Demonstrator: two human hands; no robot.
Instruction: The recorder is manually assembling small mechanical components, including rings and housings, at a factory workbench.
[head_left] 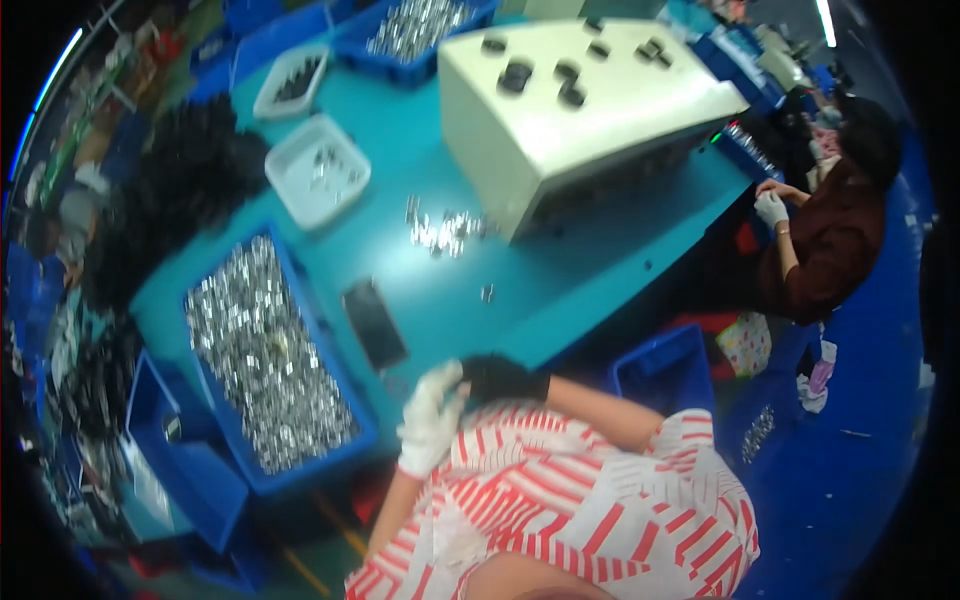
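My left hand [428, 425], in a white glove, is held close to my body at the near edge of the teal table [440, 310]. Its fingers are bent and closed, meeting my right hand [503, 378], which wears a black glove. The dark fingers look drawn together, and whatever lies between the two hands, if anything, is hidden. Beyond my hands a dark flat phone-like slab [375, 322] lies on the table. To the left stands a long blue bin [318, 332] filled with small shiny metal pieces [265, 360].
A cream machine housing [560, 110] with dark round pieces on top stands at the back. Loose metal pieces [445, 232] lie before it, beside a white tray [318, 170]. Another blue bin [665, 365] is at my right. A co-worker [835, 220] sits at far right.
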